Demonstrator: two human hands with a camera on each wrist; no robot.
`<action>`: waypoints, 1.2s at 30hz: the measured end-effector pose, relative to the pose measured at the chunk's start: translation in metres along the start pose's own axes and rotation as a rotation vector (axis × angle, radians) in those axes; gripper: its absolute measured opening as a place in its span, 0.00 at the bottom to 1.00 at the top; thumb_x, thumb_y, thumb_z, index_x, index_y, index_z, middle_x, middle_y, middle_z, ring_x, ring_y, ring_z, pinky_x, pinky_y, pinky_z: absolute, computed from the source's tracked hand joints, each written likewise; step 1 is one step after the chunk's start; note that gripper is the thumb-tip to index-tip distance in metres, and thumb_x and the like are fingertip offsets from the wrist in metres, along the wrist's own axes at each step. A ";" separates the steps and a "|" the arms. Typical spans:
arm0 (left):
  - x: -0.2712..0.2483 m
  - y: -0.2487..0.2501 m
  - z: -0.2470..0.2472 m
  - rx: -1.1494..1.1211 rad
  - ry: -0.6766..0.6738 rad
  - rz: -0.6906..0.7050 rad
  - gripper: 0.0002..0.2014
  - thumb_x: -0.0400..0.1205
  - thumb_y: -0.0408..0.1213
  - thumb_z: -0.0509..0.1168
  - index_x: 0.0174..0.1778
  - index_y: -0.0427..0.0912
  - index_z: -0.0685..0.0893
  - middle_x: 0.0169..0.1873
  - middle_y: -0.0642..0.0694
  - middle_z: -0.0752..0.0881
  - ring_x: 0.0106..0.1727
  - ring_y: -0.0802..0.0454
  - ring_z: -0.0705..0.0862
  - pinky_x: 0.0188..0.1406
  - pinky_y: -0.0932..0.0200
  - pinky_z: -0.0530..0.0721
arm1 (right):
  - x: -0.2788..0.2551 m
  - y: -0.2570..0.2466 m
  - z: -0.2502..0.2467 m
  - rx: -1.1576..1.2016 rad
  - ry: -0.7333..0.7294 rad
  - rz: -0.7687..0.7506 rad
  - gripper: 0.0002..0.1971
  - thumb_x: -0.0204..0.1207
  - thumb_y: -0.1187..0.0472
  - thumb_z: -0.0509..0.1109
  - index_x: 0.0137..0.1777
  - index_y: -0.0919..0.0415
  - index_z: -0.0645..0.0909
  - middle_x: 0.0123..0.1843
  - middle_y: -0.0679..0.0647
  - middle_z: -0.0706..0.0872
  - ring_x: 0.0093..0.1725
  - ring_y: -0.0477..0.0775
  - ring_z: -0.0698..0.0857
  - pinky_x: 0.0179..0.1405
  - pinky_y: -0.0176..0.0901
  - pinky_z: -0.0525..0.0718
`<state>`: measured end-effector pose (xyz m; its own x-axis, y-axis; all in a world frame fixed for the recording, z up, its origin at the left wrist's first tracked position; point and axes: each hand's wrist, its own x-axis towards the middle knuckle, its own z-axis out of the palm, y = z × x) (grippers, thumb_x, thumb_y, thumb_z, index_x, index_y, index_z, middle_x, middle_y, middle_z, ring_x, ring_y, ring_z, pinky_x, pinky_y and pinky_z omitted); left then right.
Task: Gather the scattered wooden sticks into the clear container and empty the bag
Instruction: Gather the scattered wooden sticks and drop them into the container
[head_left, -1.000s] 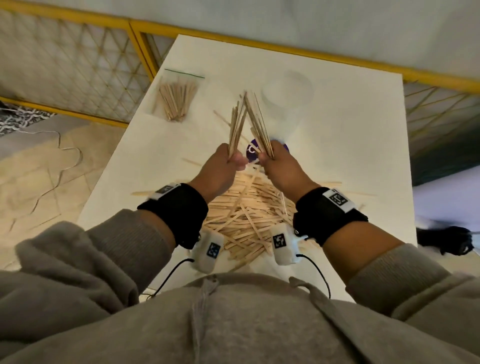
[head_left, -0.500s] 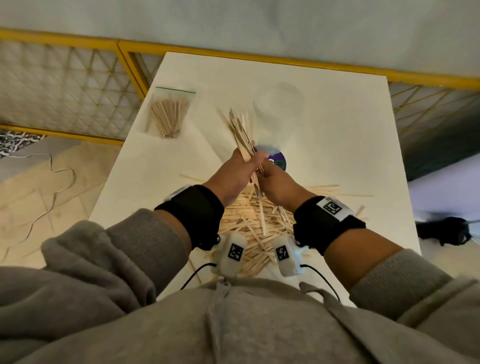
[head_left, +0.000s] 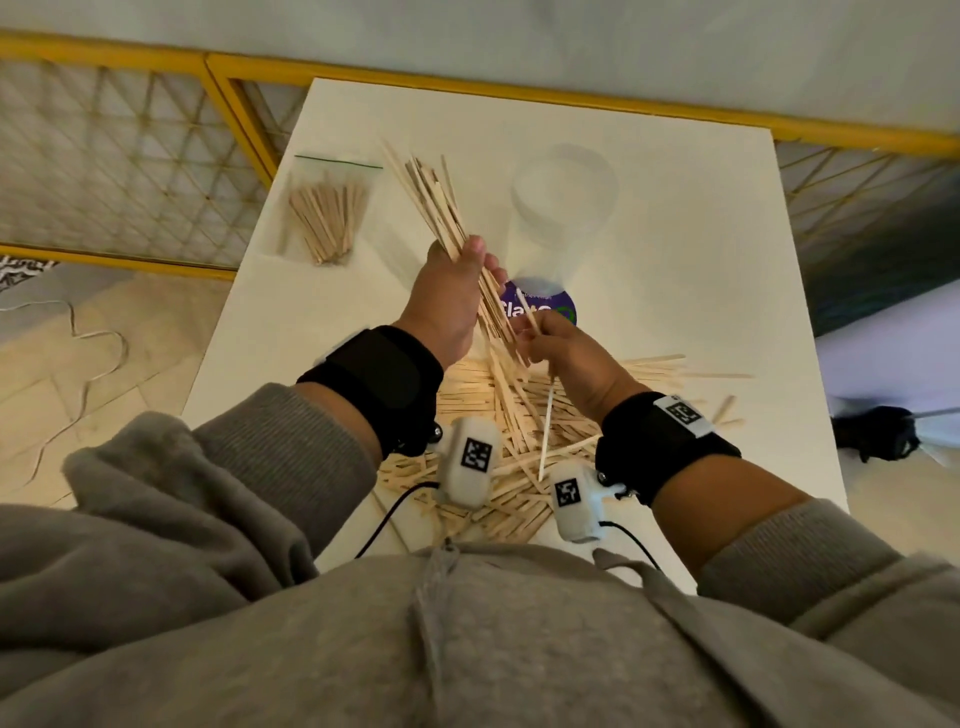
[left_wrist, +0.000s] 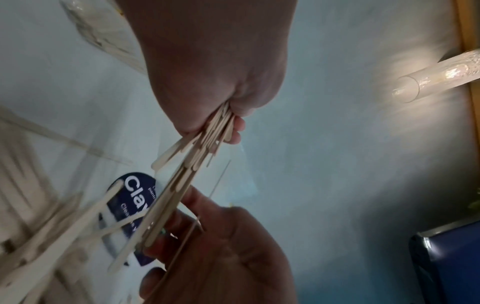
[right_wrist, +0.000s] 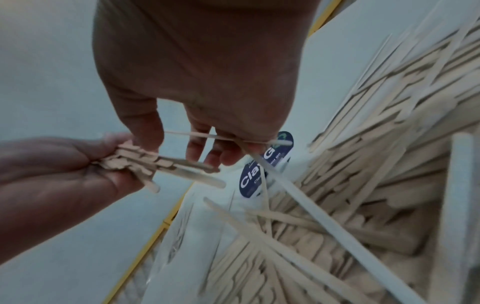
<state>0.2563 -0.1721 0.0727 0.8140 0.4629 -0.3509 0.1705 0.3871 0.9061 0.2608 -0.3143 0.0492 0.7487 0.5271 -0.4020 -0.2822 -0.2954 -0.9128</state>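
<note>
A big pile of wooden sticks (head_left: 524, 431) lies on the near part of the white table (head_left: 691, 249). Above it, the right hand (head_left: 576, 364) pinches one thin stick (head_left: 545, 415), and the left hand (head_left: 447, 306) grasps a bundle of sticks (head_left: 441, 208). Behind them stands the clear container (head_left: 556, 218); what is inside I cannot tell. Far left lies the bag (head_left: 327, 208), with sticks in it.

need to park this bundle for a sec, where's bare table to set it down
Bare table lies right of the clear container, out to the far right edge, and along the left edge below the bag. The near middle is crowded: the stick pile spreads under both wrists.
</note>
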 end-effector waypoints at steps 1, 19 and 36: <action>0.003 0.004 -0.002 -0.008 0.004 0.016 0.07 0.87 0.38 0.55 0.51 0.37 0.72 0.30 0.48 0.80 0.33 0.50 0.81 0.37 0.55 0.84 | 0.001 -0.002 -0.001 0.022 0.039 -0.010 0.16 0.64 0.53 0.67 0.52 0.56 0.80 0.43 0.49 0.81 0.42 0.45 0.78 0.42 0.38 0.72; -0.019 -0.020 -0.009 0.541 -0.383 0.120 0.09 0.82 0.41 0.65 0.55 0.43 0.75 0.47 0.42 0.85 0.49 0.50 0.85 0.53 0.51 0.82 | 0.008 -0.075 0.017 0.251 0.275 -0.179 0.08 0.86 0.56 0.59 0.57 0.61 0.68 0.41 0.59 0.85 0.31 0.58 0.84 0.27 0.42 0.86; -0.015 -0.004 -0.013 -0.350 -0.075 -0.608 0.35 0.85 0.60 0.45 0.50 0.27 0.80 0.45 0.32 0.85 0.52 0.38 0.85 0.60 0.48 0.84 | 0.006 -0.116 0.011 0.377 0.204 -0.490 0.08 0.77 0.70 0.66 0.52 0.65 0.70 0.38 0.56 0.79 0.36 0.55 0.83 0.47 0.53 0.86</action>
<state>0.2361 -0.1702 0.0708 0.6693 0.0317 -0.7423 0.4288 0.7995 0.4207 0.2917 -0.2684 0.1519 0.9324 0.3572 0.0552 -0.0427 0.2606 -0.9645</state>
